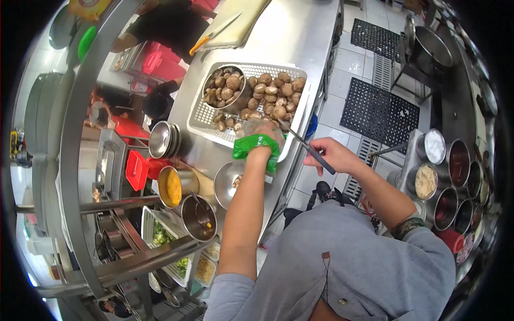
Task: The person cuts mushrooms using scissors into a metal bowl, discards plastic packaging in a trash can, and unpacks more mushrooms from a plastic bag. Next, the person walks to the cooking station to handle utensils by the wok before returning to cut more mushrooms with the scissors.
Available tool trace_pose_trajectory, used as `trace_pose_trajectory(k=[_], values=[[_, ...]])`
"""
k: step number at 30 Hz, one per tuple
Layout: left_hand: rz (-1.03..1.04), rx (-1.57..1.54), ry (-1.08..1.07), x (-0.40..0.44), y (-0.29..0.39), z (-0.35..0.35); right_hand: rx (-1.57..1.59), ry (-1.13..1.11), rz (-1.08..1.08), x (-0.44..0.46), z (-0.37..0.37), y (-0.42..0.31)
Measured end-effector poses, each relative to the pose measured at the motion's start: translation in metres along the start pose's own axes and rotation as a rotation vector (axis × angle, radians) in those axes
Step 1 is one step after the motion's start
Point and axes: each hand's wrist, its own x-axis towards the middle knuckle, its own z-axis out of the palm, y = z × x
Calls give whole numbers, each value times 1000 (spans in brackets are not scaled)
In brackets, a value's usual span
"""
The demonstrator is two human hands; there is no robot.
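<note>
My left hand (259,131), in a clear plastic glove with a green cuff, reaches down among brown mushrooms (278,96) in a white perforated basket (201,120). Its fingertips are blurred under the plastic, so whether they grip a mushroom does not show. A dark-handled knife (316,152) is in my bare right hand (333,156), just outside the basket's near right side. The blade points over the rim, its tip close to my gloved hand. More mushrooms fill a steel pot (243,99) standing inside the basket. A steel bowl (222,184) with a few pale pieces sits beside my left forearm.
An orange-handled knife (214,35) lies on a cutting board (235,21) at the counter's far end. Left are stacked bowls (160,140), a pot of yellow liquid (171,187) and a metal rail (144,262). Other people work beyond the counter. Black mats (375,112) cover the floor right.
</note>
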Motion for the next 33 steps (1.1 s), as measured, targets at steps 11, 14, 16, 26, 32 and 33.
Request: trace_pose_trajectory(k=[11,14,16,26,32,33], values=[[414,-511,410,-63,-33,-18,-646,201,-365,122,16,-41],[232,-528,460,-73,-41,-15,-663,187,-419,155,19,-36],[203,-485,447,-95,-45,-22,-675,328,-409,157,28,-42],[-205,-1167,518,-222,-45,-22,-935,616,-422,138,11,-57],[-446,-1846,627,-246,-97,24,-620,-171,-203,10,83,-49],[-431,-1895,655,-247,-95,27,-627,-244,-210,2,101,-39]])
